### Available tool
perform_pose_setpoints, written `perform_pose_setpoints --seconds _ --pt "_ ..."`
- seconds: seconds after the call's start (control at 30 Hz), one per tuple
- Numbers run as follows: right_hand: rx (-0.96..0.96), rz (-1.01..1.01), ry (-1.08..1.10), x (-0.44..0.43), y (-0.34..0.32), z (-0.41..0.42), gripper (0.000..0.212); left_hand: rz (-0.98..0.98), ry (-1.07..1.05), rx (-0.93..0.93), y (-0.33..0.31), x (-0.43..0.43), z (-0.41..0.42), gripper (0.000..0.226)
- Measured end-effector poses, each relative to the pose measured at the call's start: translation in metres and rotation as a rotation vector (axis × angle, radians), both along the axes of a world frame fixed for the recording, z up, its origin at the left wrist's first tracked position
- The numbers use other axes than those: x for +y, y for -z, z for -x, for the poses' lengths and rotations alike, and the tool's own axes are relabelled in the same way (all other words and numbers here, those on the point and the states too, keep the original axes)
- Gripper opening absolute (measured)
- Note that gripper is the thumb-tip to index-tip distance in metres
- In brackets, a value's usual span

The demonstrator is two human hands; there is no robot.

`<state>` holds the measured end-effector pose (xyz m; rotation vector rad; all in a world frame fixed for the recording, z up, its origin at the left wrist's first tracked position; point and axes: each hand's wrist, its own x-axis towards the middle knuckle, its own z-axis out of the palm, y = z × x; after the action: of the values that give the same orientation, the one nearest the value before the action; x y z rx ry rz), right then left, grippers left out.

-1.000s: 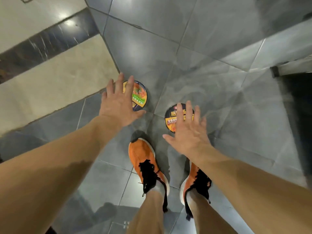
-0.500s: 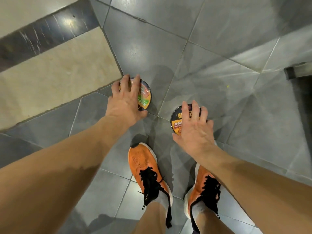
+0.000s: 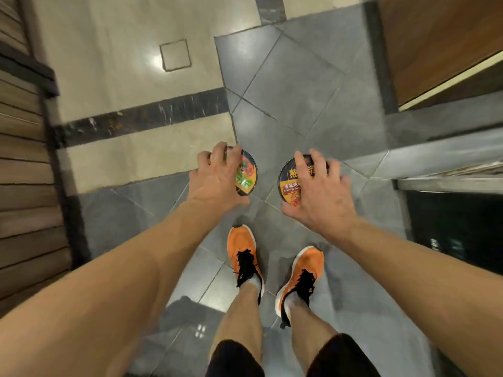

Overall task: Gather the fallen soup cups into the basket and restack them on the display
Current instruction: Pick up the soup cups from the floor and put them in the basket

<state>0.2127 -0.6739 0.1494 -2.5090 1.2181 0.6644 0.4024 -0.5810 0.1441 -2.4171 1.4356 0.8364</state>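
The left grip [image 3: 217,180] is clamped from above on the left cup [image 3: 247,172]. Its fingers [image 3: 219,153] curl over the far rim at 12 o'clock and the thumb hooks the near rim at 6. The part of the printed lid that shows sticks out at the grip's 3 o'clock.

The right grip [image 3: 319,197] holds the right cup [image 3: 290,183] the same way, mirrored. Its fingers drape over the far rim, its thumb lies under the near edge, and the lid shows at its 9 o'clock. Neither grip is empty or slack. Each cup sits directly under its own hand, so neither arm has to reach across.

Both lids face up toward the camera. I judge each cup's long axis to run roughly vertical, the left one tipped slightly toward 3 o'clock. The cups are near each other, with grey floor [image 3: 299,91] visible between them. I cannot tell whether their bases have left the tiles.

Orange shoes [image 3: 243,257] stand at 6 o'clock. A slatted wall [image 3: 24,186] runs along 9 o'clock and a metal ledge [image 3: 435,153] along 3.

The basket is not in view. The next carry depends on finding it, and nothing here shows which way it lies.
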Motion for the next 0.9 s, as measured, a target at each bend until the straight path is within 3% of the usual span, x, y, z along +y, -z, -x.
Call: perform_pose_setpoints --seconds 0.27,0.4,0.7,0.9 --pt "-0.095 -0.034 -0.144 -0.02 -0.252 -0.029 0.108 0.076 -0.109 -0.065 -0.253 0.017 0.002 0.119" --pt "-0.2 0.032 -0.194 -0.022 -0.363 -0.027 0.101 0.213 -0.178 -0.109 -0.36 0.022 0.007 0.117" --pt "-0.294 0.18 -0.348 -0.038 -0.535 -0.011 0.101 0.397 -0.312 -0.161 -0.53 0.014 0.053 0.105" --pt "-0.347 0.217 -0.472 -0.04 -0.608 0.006 0.102 0.417 -0.408 -0.162 -0.604 0.029 0.079 0.119"
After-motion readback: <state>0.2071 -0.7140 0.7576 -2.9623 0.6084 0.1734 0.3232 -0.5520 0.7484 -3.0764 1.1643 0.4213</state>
